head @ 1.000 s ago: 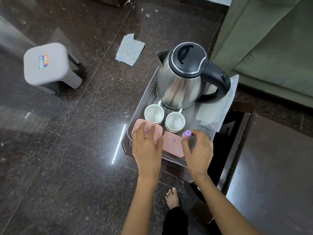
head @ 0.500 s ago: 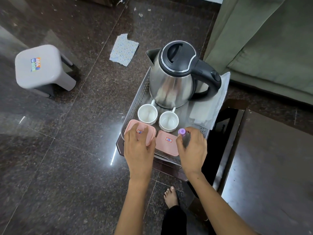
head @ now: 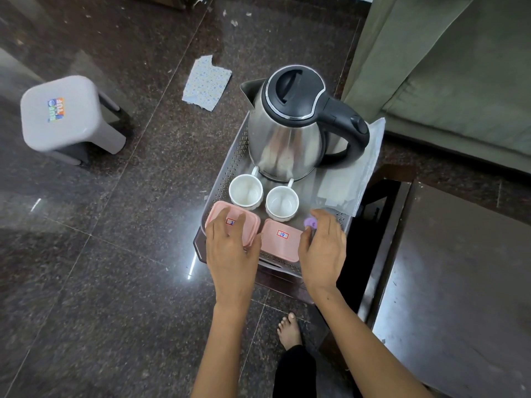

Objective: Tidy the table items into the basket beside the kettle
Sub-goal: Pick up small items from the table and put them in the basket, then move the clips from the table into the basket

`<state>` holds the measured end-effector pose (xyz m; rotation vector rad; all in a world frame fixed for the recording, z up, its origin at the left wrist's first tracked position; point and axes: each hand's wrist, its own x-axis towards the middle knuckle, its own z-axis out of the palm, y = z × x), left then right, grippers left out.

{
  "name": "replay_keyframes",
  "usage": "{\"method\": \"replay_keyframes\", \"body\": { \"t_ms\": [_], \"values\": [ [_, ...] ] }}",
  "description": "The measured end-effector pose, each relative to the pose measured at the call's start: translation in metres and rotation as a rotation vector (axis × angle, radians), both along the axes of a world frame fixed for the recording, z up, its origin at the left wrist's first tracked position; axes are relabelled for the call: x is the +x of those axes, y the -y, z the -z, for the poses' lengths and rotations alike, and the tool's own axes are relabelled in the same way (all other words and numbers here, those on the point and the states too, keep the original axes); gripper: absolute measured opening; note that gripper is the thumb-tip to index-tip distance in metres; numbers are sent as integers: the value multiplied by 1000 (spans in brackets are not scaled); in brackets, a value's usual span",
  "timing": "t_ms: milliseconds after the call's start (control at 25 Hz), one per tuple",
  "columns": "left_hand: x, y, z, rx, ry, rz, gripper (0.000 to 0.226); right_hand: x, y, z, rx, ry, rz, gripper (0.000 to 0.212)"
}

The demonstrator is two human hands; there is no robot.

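1. Head view: grey perforated basket (head: 227,170) sits on a dark table (head: 382,202), w/ steel kettle (head: 287,139) at its far end.
2. Two white cups (head: 246,191) stand side by side just in front of kettle, both upright.
3. Two pink lidded boxes at basket's near edge: left box (head: 221,215), right box (head: 280,244), w/ a small label on each lid.
4. Left hand (head: 230,254) rests on left box, fingers spread over lid, relaxed, not clenched.
5. Right hand (head: 323,248) curls round a small purple-capped item (head: 311,222) beside right box; prob. a little bottle, mostly hidden.
6. Grey stool (head: 66,116) and a paper scrap (head: 207,81) on floor, well apart from basket.
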<state>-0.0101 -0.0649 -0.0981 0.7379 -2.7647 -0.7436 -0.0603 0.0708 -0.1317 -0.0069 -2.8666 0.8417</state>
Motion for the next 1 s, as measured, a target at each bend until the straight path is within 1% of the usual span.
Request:
{"method": "replay_keyframes", "body": {
  "t_ms": [160, 280, 320, 440, 480, 560, 640, 760, 880, 1000],
  "values": [
    [0, -8, -8, 7, -51, 0, 30, 0, 1, 0, -1, 6, -3, 35],
    [-4, -27, -19, 0, -90, 66, 26, 0, -1, -5, -77, 2, -17, 34],
    [-5, -38, -22, 11, -105, 101, 26, 1, -4, -7, -147, 0, -37, 32],
    [-9, -74, -31, 82, -140, 206, 26, 7, -24, -22, -467, -12, -84, 26],
    [-9, -90, -32, 111, -146, 229, 25, 11, -41, -27, -536, -21, -78, 25],
    [-4, -126, -33, 163, -150, 272, 25, 23, -88, -33, -577, -28, -59, 22],
    [3, -177, -31, 230, -140, 340, 25, 43, -159, -32, -518, 0, 13, 21],
    [14, -262, -23, 342, -70, 444, 24, 77, -270, -15, -390, 82, 215, 23],
    [27, -355, -12, 429, 81, 613, 22, 111, -377, -5, -279, 165, 429, 22],
    [43, -435, -2, 496, 225, 767, 25, 142, -457, -8, -118, 238, 589, 19]
  ]
}}
